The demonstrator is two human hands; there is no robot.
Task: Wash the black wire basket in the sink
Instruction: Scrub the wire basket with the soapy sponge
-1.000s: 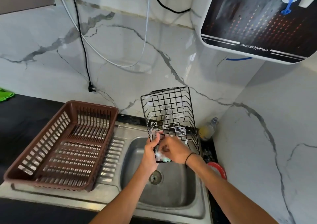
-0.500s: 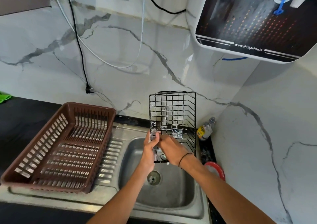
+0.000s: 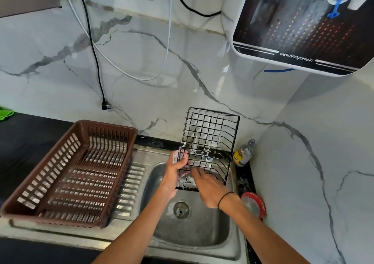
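The black wire basket (image 3: 210, 140) stands upright on its end above the steel sink (image 3: 194, 235), soap foam clinging to its lower wires. My left hand (image 3: 175, 174) grips its lower left edge. My right hand (image 3: 210, 191) reaches in at the bottom of the basket with fingers on the wires; whether it holds a sponge I cannot tell. The sink bowl is wet, with the drain (image 3: 181, 210) below my hands.
A brown plastic dish rack (image 3: 66, 174) sits on the drainboard left of the sink. A small bottle (image 3: 243, 153) stands in the back right corner, a red-rimmed lid (image 3: 256, 204) beside the sink. A water purifier (image 3: 303, 25) hangs above; a loose black plug (image 3: 105, 106) dangles on the wall.
The basket has turned from a leftward tilt to nearly upright. My left hand moved up along its left edge, and my right hand shifted lower at the bottom wires.
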